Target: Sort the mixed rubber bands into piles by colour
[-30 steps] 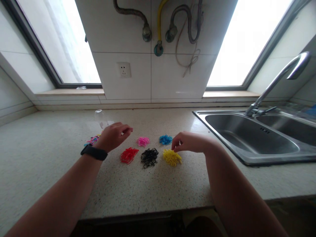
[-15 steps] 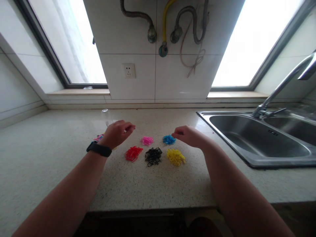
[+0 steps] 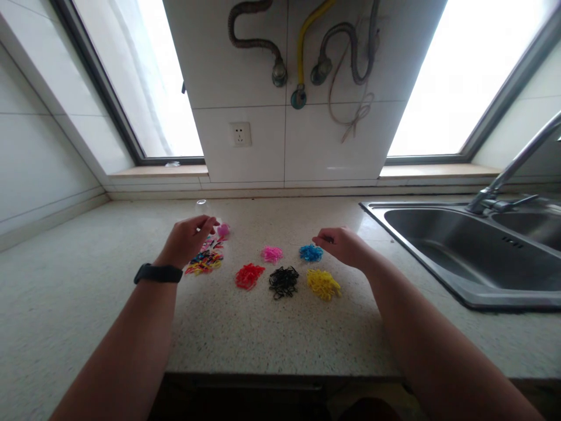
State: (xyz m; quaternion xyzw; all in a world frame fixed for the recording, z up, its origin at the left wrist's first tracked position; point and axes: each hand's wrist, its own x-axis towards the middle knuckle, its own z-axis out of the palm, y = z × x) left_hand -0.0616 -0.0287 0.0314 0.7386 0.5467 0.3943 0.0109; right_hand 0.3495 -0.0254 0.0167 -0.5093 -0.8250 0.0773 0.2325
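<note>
My left hand (image 3: 189, 237), with a dark band on its wrist, hovers over the left side of a mixed heap of coloured rubber bands (image 3: 205, 260). Its thumb and fingers are pinched together; anything between them is too small to make out. Just behind it stands a clear container (image 3: 202, 206), partly hidden, and a pink piece (image 3: 223, 230) lies by the fingertips. My right hand (image 3: 339, 245) is closed beside the blue rubber bands (image 3: 311, 252), its fingertips at their right edge. Separate piles of pink (image 3: 272, 254), red (image 3: 249, 276), black (image 3: 283, 282) and yellow bands (image 3: 323, 284) lie between the hands.
The speckled countertop (image 3: 263, 339) ends at a front edge near my body. To the right is a steel sink (image 3: 456, 292) with a faucet (image 3: 504, 169). A tiled wall (image 3: 245, 166) with a socket (image 3: 240, 134) and hoses (image 3: 301, 52) rises behind.
My left hand has moved left, away from the red and pink piles, uncovering the mixed heap. My right hand stays by the blue pile. The whole view has shifted slightly.
</note>
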